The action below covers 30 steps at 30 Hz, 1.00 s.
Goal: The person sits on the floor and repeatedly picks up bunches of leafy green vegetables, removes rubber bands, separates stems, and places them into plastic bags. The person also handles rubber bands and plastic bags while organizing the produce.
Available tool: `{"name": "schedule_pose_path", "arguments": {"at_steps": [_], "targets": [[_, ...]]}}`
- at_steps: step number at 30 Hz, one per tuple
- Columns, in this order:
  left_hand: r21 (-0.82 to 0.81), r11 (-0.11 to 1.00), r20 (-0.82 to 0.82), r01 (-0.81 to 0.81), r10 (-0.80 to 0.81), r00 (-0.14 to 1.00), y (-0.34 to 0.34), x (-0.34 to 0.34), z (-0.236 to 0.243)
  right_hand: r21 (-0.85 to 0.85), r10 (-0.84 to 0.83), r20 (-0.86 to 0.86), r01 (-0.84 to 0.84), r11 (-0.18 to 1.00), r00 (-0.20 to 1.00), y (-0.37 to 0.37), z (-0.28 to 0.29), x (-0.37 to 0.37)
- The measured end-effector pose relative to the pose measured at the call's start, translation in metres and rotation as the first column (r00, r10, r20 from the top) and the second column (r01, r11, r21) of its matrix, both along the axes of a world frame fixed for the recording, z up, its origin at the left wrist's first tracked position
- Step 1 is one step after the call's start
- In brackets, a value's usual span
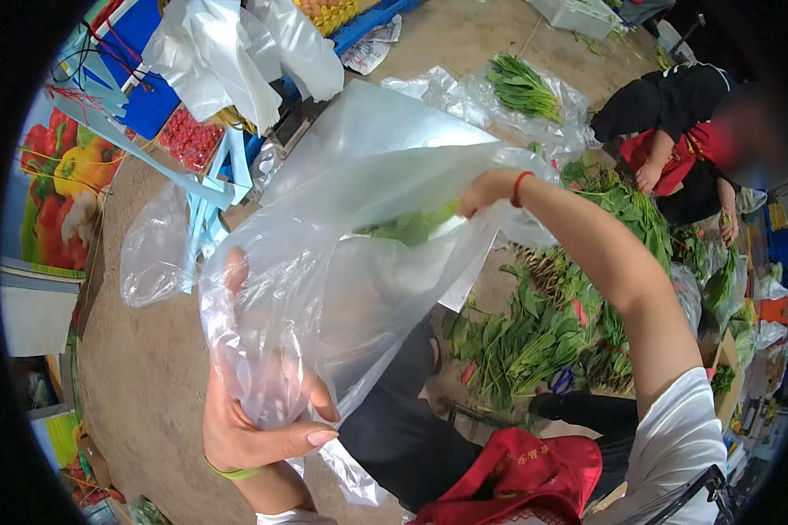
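A large translucent plastic bag (298, 289) spreads across the middle of the view. My left hand (258, 420) grips its lower left part, with thumb and fingers bent round the film. My right hand (486, 192), a red string at the wrist, is at the bag's upper right with curled fingers partly behind the film. What it grips is unclear. Green leaves (411, 223) show through the plastic beside that hand. Under the bag lies a pale sheet (355, 118). Loose bunches of leafy greens (534, 346) lie on the floor below my right arm.
A co-worker (670, 118) bends over greens at right. Bagged greens (521, 87) and a white bin (573, 13) lie at the top. Plastic sheets (210, 52), a punnet of red fruit (188, 140), blue straps (206, 206) and an empty bag (153, 254) are at left. Blue scissors (560, 381) lie among stems.
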<state>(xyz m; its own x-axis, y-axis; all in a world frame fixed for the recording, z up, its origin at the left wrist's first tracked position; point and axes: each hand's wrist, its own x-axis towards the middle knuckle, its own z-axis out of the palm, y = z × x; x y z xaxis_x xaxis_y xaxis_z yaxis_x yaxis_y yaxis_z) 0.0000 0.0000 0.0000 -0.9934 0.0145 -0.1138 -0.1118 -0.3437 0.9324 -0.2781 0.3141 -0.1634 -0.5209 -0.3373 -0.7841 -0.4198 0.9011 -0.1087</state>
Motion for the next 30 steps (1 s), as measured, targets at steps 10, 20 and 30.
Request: {"name": "schedule_pose_path", "arguments": {"at_steps": [10,20,30], "targets": [[-0.094,0.979,0.051,0.181,-0.177,0.983,-0.011,-0.003,0.002,-0.343,-0.303,-0.264,0.205,0.917,0.916,0.031,0.009,-0.056],[-0.069,0.964,-0.010,-0.257,0.257,0.966,0.003,0.041,-0.001,-0.092,0.107,-0.410,-0.157,0.983,0.906,0.035,-0.046,-0.076],[0.195,0.942,-0.320,0.272,-0.201,0.926,-0.034,-0.003,-0.015,-0.531,-0.077,-0.348,-0.129,0.837,0.934,0.074,-0.042,-0.065]]}}
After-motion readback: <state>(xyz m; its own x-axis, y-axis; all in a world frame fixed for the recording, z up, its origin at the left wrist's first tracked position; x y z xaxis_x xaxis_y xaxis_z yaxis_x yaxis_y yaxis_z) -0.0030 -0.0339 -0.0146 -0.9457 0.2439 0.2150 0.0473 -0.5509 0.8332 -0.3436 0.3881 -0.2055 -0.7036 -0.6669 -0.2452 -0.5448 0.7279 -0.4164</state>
